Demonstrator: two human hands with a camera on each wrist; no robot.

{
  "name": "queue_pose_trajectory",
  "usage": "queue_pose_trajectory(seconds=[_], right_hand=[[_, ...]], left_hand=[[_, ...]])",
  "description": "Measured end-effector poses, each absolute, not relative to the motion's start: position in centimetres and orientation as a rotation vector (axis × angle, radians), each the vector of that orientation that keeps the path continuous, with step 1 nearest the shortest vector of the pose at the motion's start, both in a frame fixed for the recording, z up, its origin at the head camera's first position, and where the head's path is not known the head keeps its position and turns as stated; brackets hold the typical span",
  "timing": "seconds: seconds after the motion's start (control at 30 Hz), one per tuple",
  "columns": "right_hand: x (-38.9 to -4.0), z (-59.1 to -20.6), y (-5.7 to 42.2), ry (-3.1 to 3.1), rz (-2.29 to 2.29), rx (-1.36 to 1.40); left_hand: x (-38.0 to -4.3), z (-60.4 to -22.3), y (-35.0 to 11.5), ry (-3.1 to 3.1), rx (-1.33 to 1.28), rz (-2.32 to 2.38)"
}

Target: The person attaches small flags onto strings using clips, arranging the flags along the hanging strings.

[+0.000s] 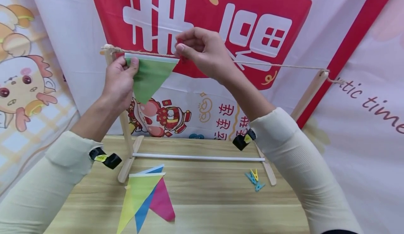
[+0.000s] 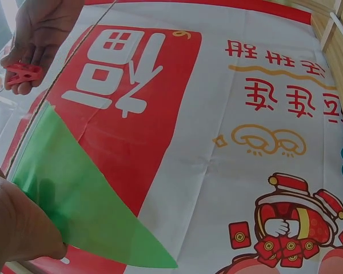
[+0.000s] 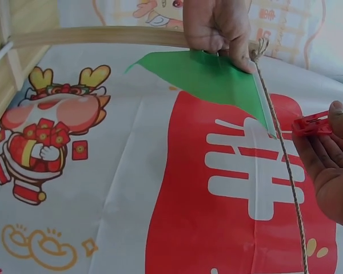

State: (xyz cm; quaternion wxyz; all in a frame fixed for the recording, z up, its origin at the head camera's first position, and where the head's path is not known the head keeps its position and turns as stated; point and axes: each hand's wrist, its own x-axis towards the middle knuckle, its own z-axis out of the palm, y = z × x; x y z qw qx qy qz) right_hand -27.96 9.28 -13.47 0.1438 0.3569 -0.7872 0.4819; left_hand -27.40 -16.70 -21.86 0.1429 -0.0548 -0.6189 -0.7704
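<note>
A green triangular pennant [image 1: 151, 76] with a white top band hangs point down along the twine [image 1: 284, 66]. My left hand [image 1: 118, 81] pinches it near its upper left corner, close to the left wooden post [image 1: 125, 132]. Between the thumb and fingers of my right hand [image 1: 209, 53] is a red clothespin [image 3: 311, 124]. In the right wrist view, the clothespin is beside the twine, near the pennant's other top corner and apart from it. Part of the left hand is cut off in the left wrist view [image 2: 23, 228].
On the wooden table [image 1: 221, 216] lie overlapping yellow [image 1: 139, 188], blue [image 1: 143, 213] and pink [image 1: 162, 200] pennants. Yellow and blue clothespins [image 1: 255, 179] lie near the right post's foot [image 1: 268, 172]. A white rod [image 1: 199, 157] joins the stand's feet. Printed cloth [image 1: 79, 34] hangs behind.
</note>
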Motion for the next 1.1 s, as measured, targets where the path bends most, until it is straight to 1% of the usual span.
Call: queue_pose_trajectory(seconds=[0.47,0.6,0.87,1.1], right_hand=[[-29.1,-12.7,7.5,-2.209,1.630,0.914],[-29.4,-12.7,6.8,-2.200,1.681,0.919],[-29.4,-12.9,4.8,-2.154,1.698,0.929],[-29.4,-12.7,3.5,-2.173,1.717,0.823]], left_hand=[[-27.5,-22.0,-16.8,-1.796,-0.172,-2.227],[-27.6,-21.9,-16.7,-1.786,-0.167,-2.236],[-27.5,-22.0,-16.7,-1.773,-0.176,-2.240],[-27.4,-22.0,-16.6,-1.773,-0.186,-2.246]])
